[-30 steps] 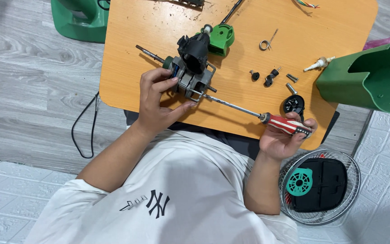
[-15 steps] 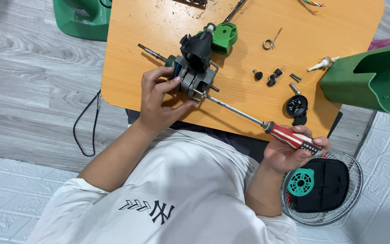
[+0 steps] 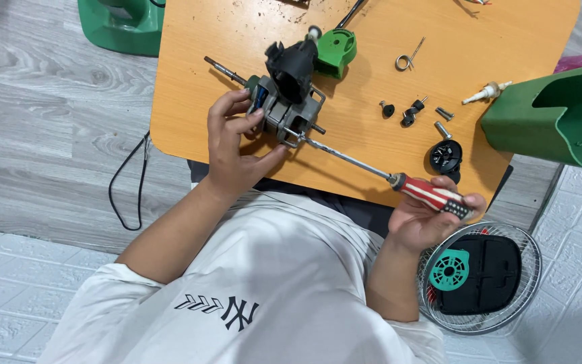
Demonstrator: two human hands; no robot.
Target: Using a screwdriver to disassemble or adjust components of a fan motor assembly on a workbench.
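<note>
My left hand point(image 3: 234, 145) grips the fan motor point(image 3: 289, 94) at the near edge of the orange table point(image 3: 372, 81), fingers wrapped around its left side. My right hand point(image 3: 429, 219) is closed around the red-handled screwdriver point(image 3: 399, 178), whose tip meets the motor's lower bolt. Small black parts point(image 3: 409, 114), loose screws point(image 3: 443, 121) and a black knob point(image 3: 446, 156) lie just beside the shaft's path. A green housing point(image 3: 554, 118) stands at the right, and a fan grille point(image 3: 479, 276) lies on the floor.

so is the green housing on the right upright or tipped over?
Tipped. The green housing lies on its side at the table's right edge, its open mouth facing sideways and its hollow inside visible.
</note>
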